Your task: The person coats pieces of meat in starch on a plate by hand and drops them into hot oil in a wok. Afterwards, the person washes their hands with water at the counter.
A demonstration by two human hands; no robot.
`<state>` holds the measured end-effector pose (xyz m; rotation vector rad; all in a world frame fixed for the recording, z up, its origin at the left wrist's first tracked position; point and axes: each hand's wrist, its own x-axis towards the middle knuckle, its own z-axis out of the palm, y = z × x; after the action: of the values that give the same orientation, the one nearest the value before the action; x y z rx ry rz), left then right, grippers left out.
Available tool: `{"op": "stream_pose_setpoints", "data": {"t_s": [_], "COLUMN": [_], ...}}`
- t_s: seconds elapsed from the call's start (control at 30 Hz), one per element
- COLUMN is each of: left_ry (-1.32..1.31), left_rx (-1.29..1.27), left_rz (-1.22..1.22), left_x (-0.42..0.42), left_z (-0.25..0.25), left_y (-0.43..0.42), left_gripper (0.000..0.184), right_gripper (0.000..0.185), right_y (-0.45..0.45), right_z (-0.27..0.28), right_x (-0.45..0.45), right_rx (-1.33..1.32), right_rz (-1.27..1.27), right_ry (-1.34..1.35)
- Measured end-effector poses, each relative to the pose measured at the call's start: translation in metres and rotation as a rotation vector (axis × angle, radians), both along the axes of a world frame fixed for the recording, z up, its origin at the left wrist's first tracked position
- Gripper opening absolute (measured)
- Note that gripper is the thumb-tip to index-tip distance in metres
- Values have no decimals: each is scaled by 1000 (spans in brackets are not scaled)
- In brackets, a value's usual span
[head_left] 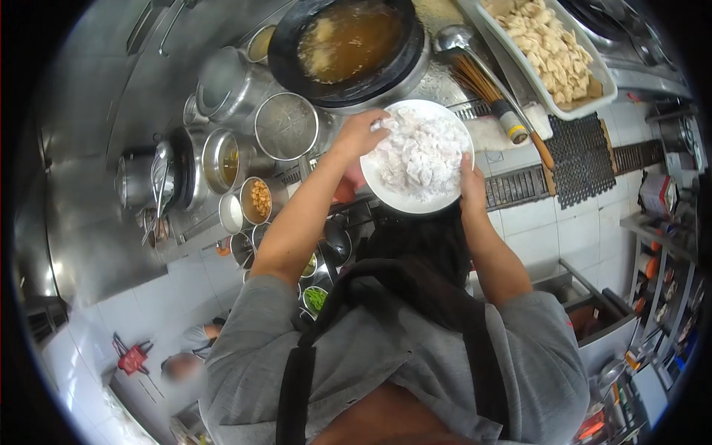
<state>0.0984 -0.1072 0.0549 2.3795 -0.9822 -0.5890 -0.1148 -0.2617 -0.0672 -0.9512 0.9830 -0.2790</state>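
Between my two hands is a white plate (378, 189), heaped with pieces (423, 152) coated in white powder, perhaps flour. My left hand (363, 133) grips its left rim, fingertips over the edge near the pieces. On the right rim, my right hand (472, 185) holds on with the thumb on top; its other fingers are hidden beneath. Just beyond the plate stands a black wok (278, 55) with bubbling brown oil (356, 44), and pale food floats at its left side.
A wire strainer (287, 126), metal pots (222, 159) and a cup of nuts (259, 199) stand left. On the right lie a ladle (454, 37), a bamboo brush (475, 78) and a tray (604, 89) of pale fried pieces. Another person (200, 337) is at lower left.
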Motion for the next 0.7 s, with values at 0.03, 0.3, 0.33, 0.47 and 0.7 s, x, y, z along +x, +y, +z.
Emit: {"op": "stream_pose_setpoints", "data": {"t_s": [0.03,0.3,0.33,0.47,0.7], "left_ry": [58,-170,-256,-169,-112], "left_rx": [-44,-512,-572,-466,-464], "left_rz": [28,180,151,233,253], "left_x": [-4,-22,-17,-28,-36], "left_z": [0,-47,-51,-39,-32], "left_y": [0,-3,-8,-4,6], "left_gripper": [36,34,34,32,29], "right_gripper": [62,46,47,49,53], "right_y": [0,-21,-28,-32,-34], "right_z": [3,-51,-46,-31,-28], "right_x": [-3,-28,-24,-7,-5], "right_rx": [-101,-501,-466,-313,-311], "right_rz": [13,263,266,270,303], "right_ry": [142,-245,-150,51,120]}}
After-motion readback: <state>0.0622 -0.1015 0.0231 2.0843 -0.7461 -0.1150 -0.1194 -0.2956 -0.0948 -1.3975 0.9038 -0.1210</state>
